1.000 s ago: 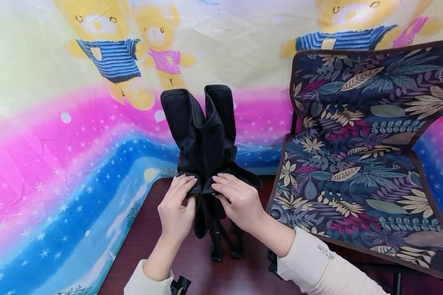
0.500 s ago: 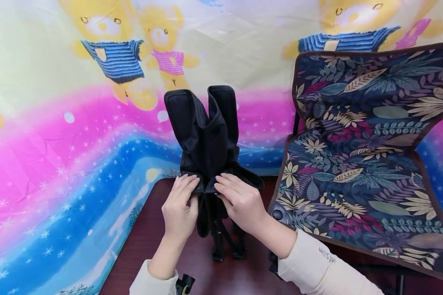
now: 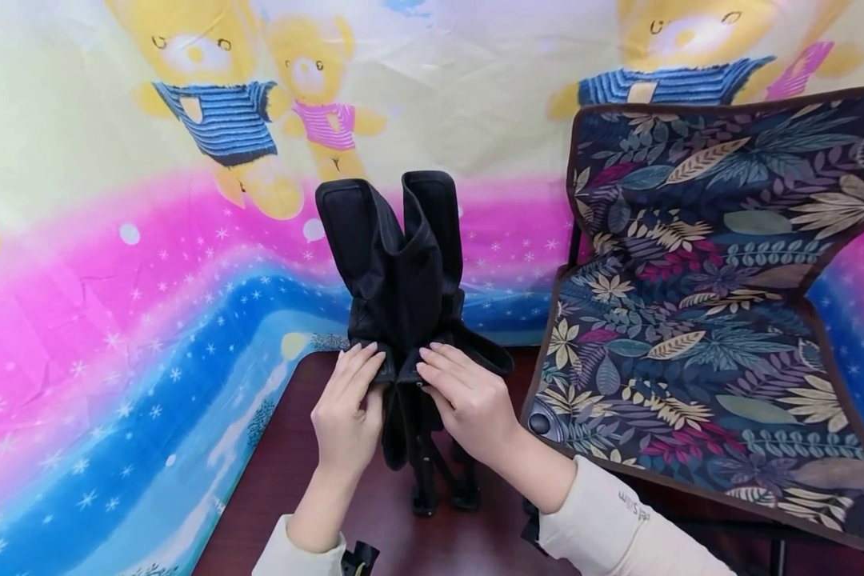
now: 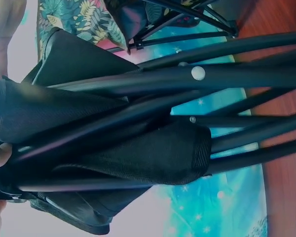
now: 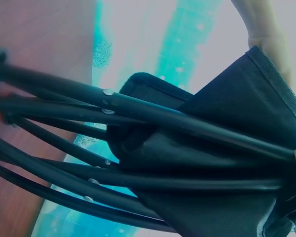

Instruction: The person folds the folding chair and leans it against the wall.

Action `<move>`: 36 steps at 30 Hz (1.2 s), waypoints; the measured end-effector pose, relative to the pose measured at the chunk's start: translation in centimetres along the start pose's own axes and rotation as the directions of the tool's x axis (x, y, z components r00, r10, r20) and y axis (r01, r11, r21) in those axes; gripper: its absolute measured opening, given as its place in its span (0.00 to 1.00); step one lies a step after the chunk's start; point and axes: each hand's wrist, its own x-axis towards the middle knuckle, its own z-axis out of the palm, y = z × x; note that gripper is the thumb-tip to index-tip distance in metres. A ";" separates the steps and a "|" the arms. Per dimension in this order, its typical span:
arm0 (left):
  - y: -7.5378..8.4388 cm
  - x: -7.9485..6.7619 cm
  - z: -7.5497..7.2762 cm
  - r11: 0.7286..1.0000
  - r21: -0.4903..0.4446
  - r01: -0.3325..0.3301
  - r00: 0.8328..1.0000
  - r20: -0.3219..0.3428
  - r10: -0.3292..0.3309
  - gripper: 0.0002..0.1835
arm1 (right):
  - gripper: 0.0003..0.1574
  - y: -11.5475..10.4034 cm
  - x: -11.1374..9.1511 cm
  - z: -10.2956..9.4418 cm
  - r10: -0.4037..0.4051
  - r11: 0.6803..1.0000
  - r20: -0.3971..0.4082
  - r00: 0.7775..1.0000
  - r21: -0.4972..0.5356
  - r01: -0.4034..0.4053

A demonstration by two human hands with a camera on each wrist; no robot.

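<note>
A black folding chair stands upright and mostly folded on the dark red table, its cloth bunched together. My left hand grips the left front corner of its seat, fingers over the top and thumb underneath. At the right front corner, my right hand holds the seat the same way. The two corners are close together. In the left wrist view, crossed black tubes with rivets run out from below the sagging cloth. The right wrist view shows the tubes reaching down to the tabletop.
A leaf-patterned folding chair stands unfolded at the right, its front left corner close to my right forearm. Behind the table hangs a backdrop printed with teddy bears. Small black devices are strapped at the wrists.
</note>
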 end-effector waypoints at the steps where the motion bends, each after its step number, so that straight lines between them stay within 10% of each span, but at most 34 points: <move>1: 0.0 0.0 0.0 1.000 0.001 0.002 1.000 0.006 -0.002 0.14 | 0.11 0.0 -0.1 0.0 0.002 1.000 -0.005 1.000 0.004 -0.002; 15: -0.4 0.6 -1.5 0.998 0.001 0.066 0.972 0.226 -0.064 0.17 | 0.17 0.1 -0.4 -0.6 0.117 0.981 0.033 0.993 0.151 -0.121; 25: -1.5 -0.5 -1.2 0.989 -0.136 0.049 0.995 0.090 -0.037 0.25 | 0.16 -0.1 -1.4 -0.4 0.196 0.946 -0.072 0.978 0.275 -0.169; 36: 0.2 -0.7 -1.7 0.967 -0.171 0.191 0.980 -0.015 -0.196 0.33 | 0.18 -0.3 -3.3 -0.4 0.300 0.914 -0.137 0.944 0.324 -0.243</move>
